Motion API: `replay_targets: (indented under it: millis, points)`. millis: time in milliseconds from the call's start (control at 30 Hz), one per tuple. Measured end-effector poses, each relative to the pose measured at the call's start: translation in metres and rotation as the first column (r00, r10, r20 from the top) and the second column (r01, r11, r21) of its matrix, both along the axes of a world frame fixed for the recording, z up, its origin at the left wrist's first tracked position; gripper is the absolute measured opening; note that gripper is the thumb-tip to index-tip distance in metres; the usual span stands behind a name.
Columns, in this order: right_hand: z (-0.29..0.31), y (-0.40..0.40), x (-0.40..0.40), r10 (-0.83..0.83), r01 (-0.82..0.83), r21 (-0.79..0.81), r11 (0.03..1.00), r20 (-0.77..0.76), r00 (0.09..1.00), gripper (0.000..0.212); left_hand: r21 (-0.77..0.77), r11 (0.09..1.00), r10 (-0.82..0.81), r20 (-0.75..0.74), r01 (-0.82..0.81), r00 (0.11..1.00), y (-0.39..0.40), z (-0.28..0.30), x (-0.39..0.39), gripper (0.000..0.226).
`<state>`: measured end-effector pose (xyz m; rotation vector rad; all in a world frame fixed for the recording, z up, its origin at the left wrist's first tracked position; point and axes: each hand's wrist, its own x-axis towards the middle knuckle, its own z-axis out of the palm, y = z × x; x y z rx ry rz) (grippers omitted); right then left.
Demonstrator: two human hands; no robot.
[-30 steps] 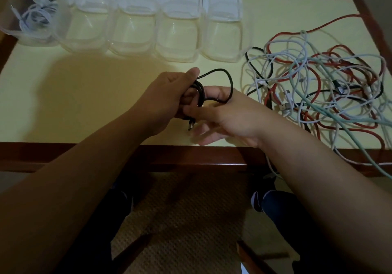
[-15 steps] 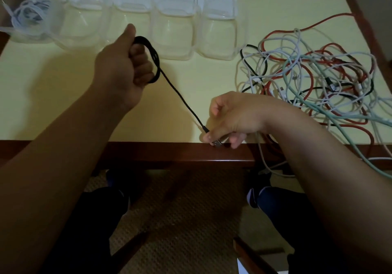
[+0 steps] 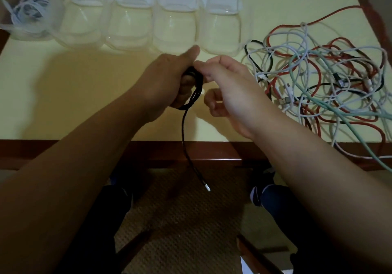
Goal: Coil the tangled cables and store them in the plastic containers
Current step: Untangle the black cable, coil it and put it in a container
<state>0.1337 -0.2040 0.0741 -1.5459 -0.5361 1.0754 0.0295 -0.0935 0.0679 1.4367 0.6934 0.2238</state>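
One black cable (image 3: pixel 196 92) sits mid-frame, coiled in your left hand (image 3: pixel 169 83), whose fingers curl round the loops. Your right hand (image 3: pixel 229 91) pinches the coil's top. Wrap in the hanging tail (image 3: pixel 191 155) snugly, then drop it into a clear container (image 3: pixel 220 30), upper centre. No legible writing shows.

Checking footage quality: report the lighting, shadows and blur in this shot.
Head view: dim, yellowish light; the arms cast a broad shadow on the table; the plastic containers look smeared and soft; the left hand gripping the black cable stays fairly sharp.
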Motion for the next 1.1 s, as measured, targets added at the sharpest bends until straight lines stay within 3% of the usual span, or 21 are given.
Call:
replay_targets:
  millis: [100,200,267,400,633,733,867,967,1033,1100]
  points:
    - [-0.002,-0.002,-0.003,0.047,-0.047,-0.021,0.999,-0.025,0.999,0.026,0.216,0.976,0.003,-0.145,0.028,0.989,-0.004,0.007,0.001,0.080]
    - [-0.003,-0.004,-0.002,0.079,-0.079,-0.023,0.997,-0.014,0.997,0.024,0.348,0.937,0.031,-0.175,0.032,0.984,-0.005,0.009,0.002,0.076]
    - [-0.002,-0.004,0.000,0.130,-0.129,-0.060,0.990,0.009,0.992,0.029,0.354,0.935,0.064,-0.160,-0.004,0.985,-0.006,0.007,0.002,0.077]
    - [0.002,-0.008,0.014,0.366,-0.304,-0.247,0.920,0.266,0.892,0.039,0.345,0.936,0.139,-0.166,-0.074,0.976,-0.008,-0.002,0.005,0.065]
    - [0.004,-0.017,0.018,0.509,-0.486,-0.187,0.854,0.107,0.854,0.040,0.407,0.909,0.138,-0.096,-0.088,0.986,-0.011,-0.007,0.010,0.056]
    - [0.004,-0.017,0.021,0.499,-0.492,-0.135,0.860,0.019,0.867,0.037,0.422,0.901,0.157,-0.099,-0.101,0.983,-0.011,-0.006,0.011,0.058]
    - [0.003,-0.017,0.020,0.416,-0.413,-0.083,0.907,0.025,0.909,0.035,0.430,0.889,0.209,-0.073,-0.158,0.975,-0.011,-0.003,0.015,0.048]
    - [0.003,-0.014,0.026,0.256,-0.256,0.003,0.967,0.029,0.966,0.034,0.266,0.917,0.310,-0.001,-0.298,0.951,-0.003,-0.003,0.017,0.035]
    - [0.008,-0.015,0.034,0.173,-0.171,0.089,0.981,-0.013,0.985,0.034,0.242,0.922,0.329,-0.074,-0.303,0.941,0.004,-0.002,0.015,0.033]
    - [0.014,-0.018,0.041,0.114,-0.099,0.171,0.980,-0.077,0.991,0.035,0.315,0.926,0.297,-0.264,-0.209,0.918,0.009,-0.001,0.011,0.039]
